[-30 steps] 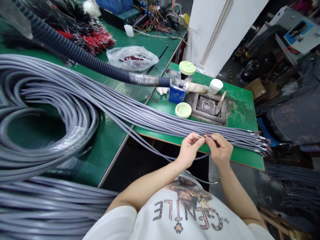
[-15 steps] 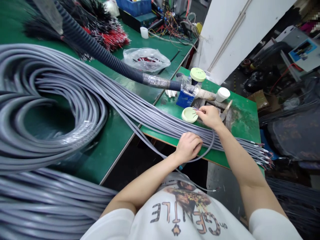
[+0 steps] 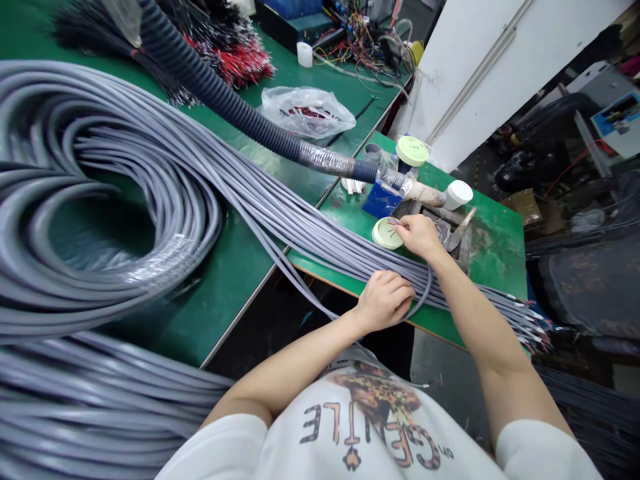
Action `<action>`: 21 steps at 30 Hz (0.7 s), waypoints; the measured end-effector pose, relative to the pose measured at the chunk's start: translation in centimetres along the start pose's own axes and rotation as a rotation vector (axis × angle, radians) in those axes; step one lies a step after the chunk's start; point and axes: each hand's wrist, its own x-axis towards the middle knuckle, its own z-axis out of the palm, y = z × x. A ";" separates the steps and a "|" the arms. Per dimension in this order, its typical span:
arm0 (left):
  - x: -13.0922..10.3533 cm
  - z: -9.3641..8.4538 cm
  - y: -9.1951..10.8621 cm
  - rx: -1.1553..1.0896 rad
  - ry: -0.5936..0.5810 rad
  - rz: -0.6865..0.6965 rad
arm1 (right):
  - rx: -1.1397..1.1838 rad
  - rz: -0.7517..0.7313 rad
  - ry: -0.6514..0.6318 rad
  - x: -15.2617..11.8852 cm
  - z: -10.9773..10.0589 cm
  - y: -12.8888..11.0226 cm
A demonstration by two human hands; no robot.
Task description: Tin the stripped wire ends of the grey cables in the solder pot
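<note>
My right hand (image 3: 420, 235) pinches the end of a grey cable (image 3: 429, 283), its thin coloured wires (image 3: 394, 221) spread at the rim of a shallow pale-green dish (image 3: 387, 235). From that hand the cable curves down in a loop towards my left hand (image 3: 387, 299). My left hand is closed, fingers curled, at the near edge of a thick bundle of grey cables (image 3: 320, 233); what lies inside its fingers is hidden. The bundle runs under both arms to stripped ends (image 3: 535, 327) on the right.
A ribbed dark hose (image 3: 225, 107) crosses above the green table to a blue block (image 3: 383, 197). Nearby are a white cup (image 3: 459, 193) and a jar with a pale-green lid (image 3: 412, 151). Coiled cables (image 3: 190, 260) fill the left side. A plastic bag (image 3: 307, 110) lies farther back.
The view has shifted slightly, so the table things sit a little farther right. My left hand has moved slightly right and down in the picture. My right hand still pinches the wires at the dish.
</note>
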 end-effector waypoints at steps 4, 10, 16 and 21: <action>0.2 -0.3 0.1 -0.021 -0.017 -0.021 | 0.074 -0.035 0.083 -0.6 -1.2 1.2; 0.6 -0.7 0.4 -0.059 -0.071 -0.040 | 0.153 0.148 0.357 -2.2 -2.3 9.1; 0.6 -0.5 0.5 -0.024 -0.061 -0.033 | 0.107 0.347 0.357 -2.4 0.9 14.2; 0.5 -0.4 0.5 0.018 -0.046 -0.015 | 0.046 0.397 0.336 -2.1 2.0 14.5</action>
